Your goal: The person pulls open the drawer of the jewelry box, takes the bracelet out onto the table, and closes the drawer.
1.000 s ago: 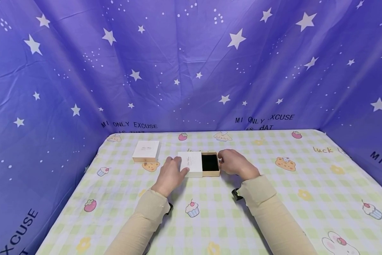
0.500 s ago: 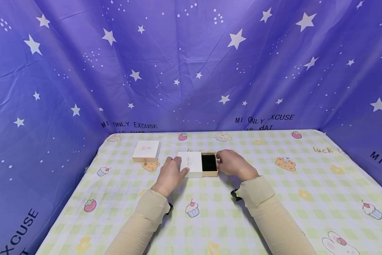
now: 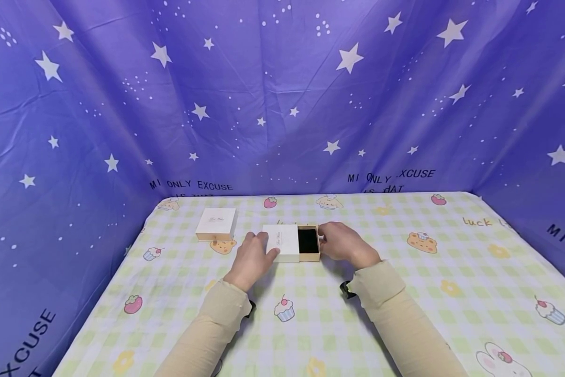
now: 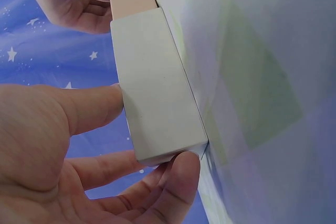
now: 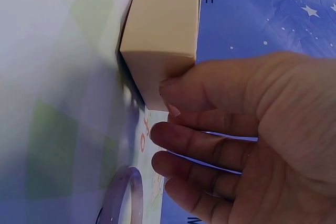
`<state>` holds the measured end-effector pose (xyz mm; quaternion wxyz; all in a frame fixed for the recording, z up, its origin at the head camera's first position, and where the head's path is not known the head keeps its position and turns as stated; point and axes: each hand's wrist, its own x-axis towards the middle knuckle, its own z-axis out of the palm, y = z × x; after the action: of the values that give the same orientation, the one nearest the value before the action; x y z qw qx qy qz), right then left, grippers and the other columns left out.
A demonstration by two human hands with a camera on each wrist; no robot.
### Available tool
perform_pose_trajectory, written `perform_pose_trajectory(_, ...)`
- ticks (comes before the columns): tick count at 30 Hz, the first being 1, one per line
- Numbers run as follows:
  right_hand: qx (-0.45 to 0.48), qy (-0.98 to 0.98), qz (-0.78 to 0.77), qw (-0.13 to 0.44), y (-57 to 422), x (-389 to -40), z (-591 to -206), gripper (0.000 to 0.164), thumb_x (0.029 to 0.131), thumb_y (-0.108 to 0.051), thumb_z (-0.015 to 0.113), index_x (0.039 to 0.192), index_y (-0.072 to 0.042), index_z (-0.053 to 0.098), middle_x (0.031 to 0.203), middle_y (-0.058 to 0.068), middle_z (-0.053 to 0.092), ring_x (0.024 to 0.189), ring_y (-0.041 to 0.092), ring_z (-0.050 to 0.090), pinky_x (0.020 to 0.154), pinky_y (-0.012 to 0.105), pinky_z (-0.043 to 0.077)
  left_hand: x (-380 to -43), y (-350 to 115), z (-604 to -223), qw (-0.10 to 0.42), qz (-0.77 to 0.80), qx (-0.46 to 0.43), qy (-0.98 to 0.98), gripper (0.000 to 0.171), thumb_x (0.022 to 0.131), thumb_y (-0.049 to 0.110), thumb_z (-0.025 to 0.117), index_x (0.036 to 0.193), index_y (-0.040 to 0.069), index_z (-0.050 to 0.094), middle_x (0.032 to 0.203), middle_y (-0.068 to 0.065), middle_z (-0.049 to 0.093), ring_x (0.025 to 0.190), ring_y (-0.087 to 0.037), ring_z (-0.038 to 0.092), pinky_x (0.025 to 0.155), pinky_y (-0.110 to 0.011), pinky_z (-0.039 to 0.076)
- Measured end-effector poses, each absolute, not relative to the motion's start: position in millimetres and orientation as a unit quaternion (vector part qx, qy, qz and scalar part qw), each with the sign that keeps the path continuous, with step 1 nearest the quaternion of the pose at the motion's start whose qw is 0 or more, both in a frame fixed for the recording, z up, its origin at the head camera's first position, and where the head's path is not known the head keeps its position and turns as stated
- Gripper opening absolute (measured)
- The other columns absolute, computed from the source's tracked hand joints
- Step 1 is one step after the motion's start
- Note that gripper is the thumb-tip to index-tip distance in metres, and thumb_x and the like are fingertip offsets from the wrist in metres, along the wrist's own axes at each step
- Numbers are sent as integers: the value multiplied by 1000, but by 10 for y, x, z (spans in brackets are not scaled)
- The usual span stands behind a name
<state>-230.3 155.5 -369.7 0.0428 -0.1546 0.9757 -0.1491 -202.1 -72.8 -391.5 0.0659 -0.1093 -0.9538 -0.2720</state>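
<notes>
Drawer box (image 3: 286, 243), partly open, near second white box (image 3: 217, 222) on checked tablecloth (image 3: 329, 324).

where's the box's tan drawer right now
In the head view, the tan drawer juts from the right side of the white box cover, with the right hand at its end.

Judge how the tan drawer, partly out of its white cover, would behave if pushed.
The tan drawer is likely stiff: its walls look straight. Seated in the white cover, it would probably slide rather than tip.
</notes>
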Motion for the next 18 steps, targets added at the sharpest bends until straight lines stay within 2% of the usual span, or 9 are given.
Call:
perform_pose_trajectory(7, -156, 976, -144, 43, 1535, -2296, -3705, 3, 85, -10, 63, 87, -8, 62, 92, 6, 62, 83, 22, 55, 79, 41, 45, -2023, -727, -3915, 66, -270, -109, -954, 32, 87, 25, 70, 104, -2, 63, 90, -14, 54, 77, -24, 49, 69, -37, 46)
perform_pose_trajectory(13, -149, 976, -150, 44, 1512, -2278, -3705, 17, 86, -12, 63, 101, -4, 66, 109, 12, 65, 100, 27, 59, 91, 45, 45, -2024, -726, -3917, 66, -270, -109, -954, 33, 87, 25, 70, 105, -2, 63, 91, -14, 54, 77, -24, 50, 70, -38, 46)
perform_pose_trajectory(18, -152, 976, -147, 42, 1509, -2269, -3703, 20, 87, -12, 63, 104, -2, 66, 110, 14, 64, 104, 30, 59, 92, 45, 45, -2025, -727, -3918, 66, -270, -109, -954, 34, 87, 25, 70, 106, -2, 63, 91, -15, 54, 77, -24, 50, 69, -37, 46)
